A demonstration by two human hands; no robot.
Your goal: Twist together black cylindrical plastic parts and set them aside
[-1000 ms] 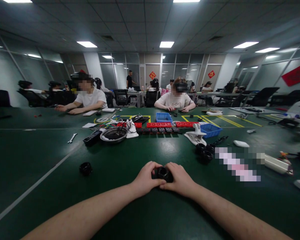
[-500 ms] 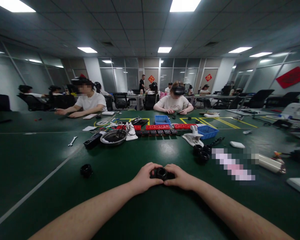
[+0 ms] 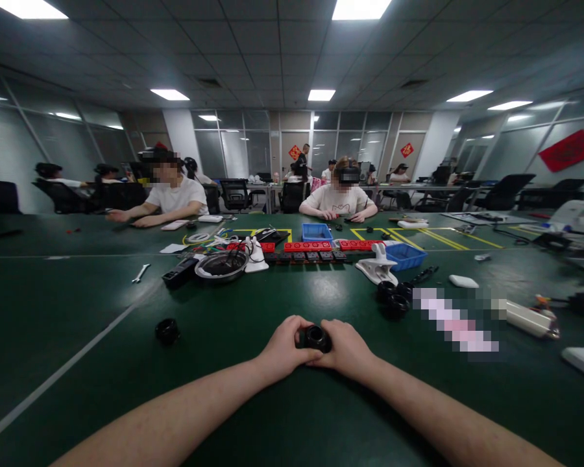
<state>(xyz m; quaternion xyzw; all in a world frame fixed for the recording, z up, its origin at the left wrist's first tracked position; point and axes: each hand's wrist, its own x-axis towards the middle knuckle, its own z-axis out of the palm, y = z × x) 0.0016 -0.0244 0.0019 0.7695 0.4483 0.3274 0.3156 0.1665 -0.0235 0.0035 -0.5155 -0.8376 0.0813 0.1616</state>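
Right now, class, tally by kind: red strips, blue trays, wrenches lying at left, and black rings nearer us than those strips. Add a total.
Red strips: 3
Blue trays: 2
Wrench: 1
Black rings: 5 (1 between left hand and right hand, 1 further left, 3 clustered at right)
Total: 11

left hand [image 3: 286, 344]: bare, with a smooth, rounded back and slim fingers, partly hidden
left forearm [image 3: 175, 415]: bare and smooth in outline, slender at the far end, broadening toward the near left, where the view cuts it off
right hand [image 3: 345, 347]: bare, with a broad, smooth back; some fingers hidden
right forearm [image 3: 442, 412]: bare, widening from the far end toward the near right edge of view
wrists [image 3: 259, 371]: both bare and narrow
fingernails: too small to make out
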